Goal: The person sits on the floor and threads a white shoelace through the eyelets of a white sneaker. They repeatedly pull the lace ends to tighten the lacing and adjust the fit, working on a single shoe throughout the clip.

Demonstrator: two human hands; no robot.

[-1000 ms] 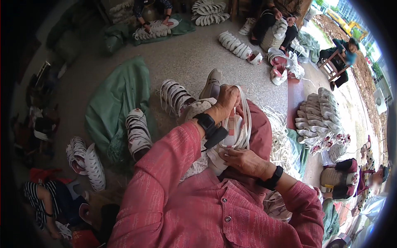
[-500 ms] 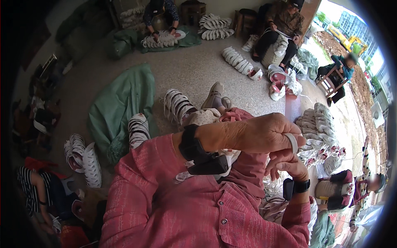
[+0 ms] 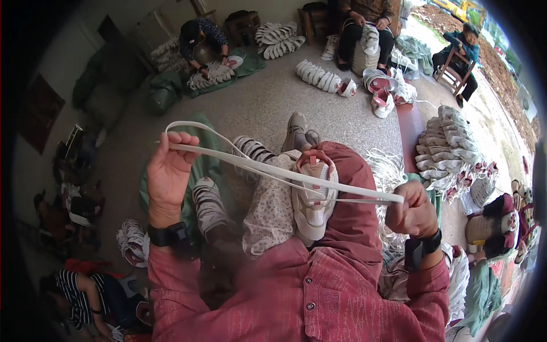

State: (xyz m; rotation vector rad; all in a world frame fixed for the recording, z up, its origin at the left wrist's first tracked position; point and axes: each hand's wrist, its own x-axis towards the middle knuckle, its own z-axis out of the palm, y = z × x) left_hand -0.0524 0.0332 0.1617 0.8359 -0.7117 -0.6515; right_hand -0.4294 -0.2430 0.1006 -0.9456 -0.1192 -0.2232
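Observation:
A flat white shoelace (image 3: 285, 171) stretches across in front of me, one strand pulled fairly straight and another looping up at its left end. My left hand (image 3: 171, 174), raised on the left, pinches it between thumb and fingers. On the right, my right hand (image 3: 411, 210) is closed around the lace's other end. Below the strands a white and beige shoe with a pink lining (image 3: 314, 199) rests on my lap, its toe toward me. Neither hand touches it. Whether the lace runs through the shoe's eyelets I cannot tell.
Loose white laces (image 3: 387, 171) hang beside my right leg. Stacked white shoes (image 3: 450, 142) stand to the right, and a green sack (image 3: 211, 137) lies to the left. Nested shoes (image 3: 319, 77) lie on the floor ahead. Several people sit working around me.
My hands were close together at the right, the left arm crossing my lap. The left hand has swung far left, drawing the lace out between them and uncovering the shoe.

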